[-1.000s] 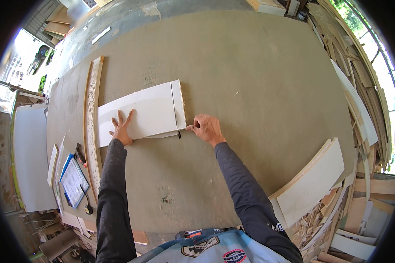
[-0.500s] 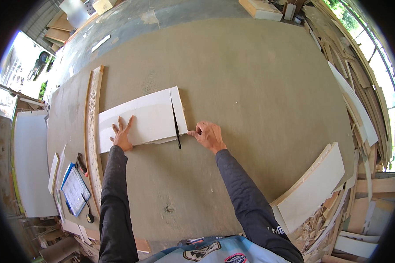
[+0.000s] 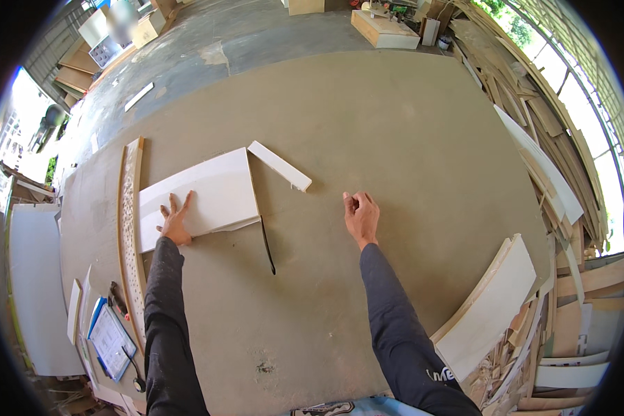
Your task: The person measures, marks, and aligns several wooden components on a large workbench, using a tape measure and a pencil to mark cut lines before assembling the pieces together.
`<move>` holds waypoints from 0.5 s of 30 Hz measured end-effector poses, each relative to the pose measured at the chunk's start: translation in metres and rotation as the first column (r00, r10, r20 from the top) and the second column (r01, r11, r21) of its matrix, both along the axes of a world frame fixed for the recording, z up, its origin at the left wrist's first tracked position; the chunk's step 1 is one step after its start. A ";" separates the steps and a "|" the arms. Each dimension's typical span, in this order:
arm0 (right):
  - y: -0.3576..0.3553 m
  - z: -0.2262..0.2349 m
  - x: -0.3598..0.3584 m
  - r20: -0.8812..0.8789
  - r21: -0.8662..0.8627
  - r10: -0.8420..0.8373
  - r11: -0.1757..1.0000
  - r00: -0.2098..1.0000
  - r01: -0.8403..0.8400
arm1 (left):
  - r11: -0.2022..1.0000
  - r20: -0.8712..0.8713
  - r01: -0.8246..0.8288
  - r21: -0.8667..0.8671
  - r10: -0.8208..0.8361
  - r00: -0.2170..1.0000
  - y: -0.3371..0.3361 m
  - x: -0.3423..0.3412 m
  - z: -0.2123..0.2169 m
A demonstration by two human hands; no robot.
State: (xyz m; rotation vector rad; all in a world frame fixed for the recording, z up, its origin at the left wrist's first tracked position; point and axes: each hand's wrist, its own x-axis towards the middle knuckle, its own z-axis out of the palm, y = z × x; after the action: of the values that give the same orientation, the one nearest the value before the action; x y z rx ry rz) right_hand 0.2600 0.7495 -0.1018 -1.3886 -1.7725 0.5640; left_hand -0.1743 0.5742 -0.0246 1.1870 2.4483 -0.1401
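A white rectangular board (image 3: 215, 184) lies on the broad tan work surface (image 3: 423, 139). My left hand (image 3: 176, 220) is spread flat on its left part, fingers apart. Just off the board's right end, a narrow white strip (image 3: 281, 166) lies aslant. Out from the board's near right corner runs a thin black strip (image 3: 267, 246), whose kind I cannot tell. To the right of these, my right hand (image 3: 362, 218) is over the bare surface with its fingers curled closed. Nothing shows in it, and it is apart from the strip.
A long speckled wooden batten (image 3: 129, 208) stands against the board's left end. Near it lie a clipboard with papers (image 3: 113, 343), pliers (image 3: 119, 301) and a tape measure (image 3: 139, 384). White curved pieces (image 3: 489, 305) and stacked wood offcuts (image 3: 534, 118) line the right side.
The narrow end strip has come away from the board and turned aslant. My right hand has let go of its corner and moved right. The black strip now points out from the corner.
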 end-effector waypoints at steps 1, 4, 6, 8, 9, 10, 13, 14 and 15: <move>0.003 0.003 0.001 0.005 -0.006 0.007 1.000 1.000 -0.007 | 1.000 0.000 0.003 0.004 -0.003 1.000 0.006 -0.005 0.001; 0.005 0.002 0.009 0.007 -0.038 0.002 0.999 1.000 -0.001 | 1.000 0.013 0.029 -0.008 -0.029 0.999 0.025 -0.008 0.004; 0.006 0.004 0.011 -0.008 -0.054 0.009 0.998 1.000 -0.009 | 1.000 0.022 0.026 -0.012 -0.026 0.999 0.029 -0.009 0.004; 0.008 0.009 0.013 -0.015 -0.118 0.023 0.993 1.000 -0.025 | 0.998 0.014 0.038 0.044 -0.039 0.999 0.028 -0.012 -0.006; 0.010 0.013 0.010 -0.026 -0.145 0.037 0.989 0.999 -0.040 | 0.996 0.002 0.038 0.076 -0.039 0.999 0.025 -0.018 -0.010; 0.012 0.014 0.006 -0.020 -0.195 0.028 0.980 0.999 -0.031 | 0.989 -0.016 0.041 0.139 -0.039 0.999 0.018 -0.024 -0.020; 0.025 0.016 -0.018 0.006 -0.299 0.078 0.951 0.997 -0.072 | 0.916 -0.058 -0.003 0.402 0.029 0.998 -0.018 -0.029 -0.055; 0.025 0.022 -0.041 0.016 -0.313 0.156 0.939 0.988 -0.143 | 0.796 -0.056 -0.060 0.602 0.117 0.992 -0.043 -0.025 -0.070; 0.022 0.028 -0.073 0.017 -0.330 0.243 0.917 0.970 -0.224 | 0.674 -0.111 -0.010 0.739 0.137 0.984 -0.082 -0.029 -0.091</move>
State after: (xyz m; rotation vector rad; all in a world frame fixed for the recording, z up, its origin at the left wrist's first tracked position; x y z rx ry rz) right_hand 0.1873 0.7713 -0.0739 -1.4284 -1.9723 0.9935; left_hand -0.2032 0.4918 -0.1151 1.4026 2.7745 0.9166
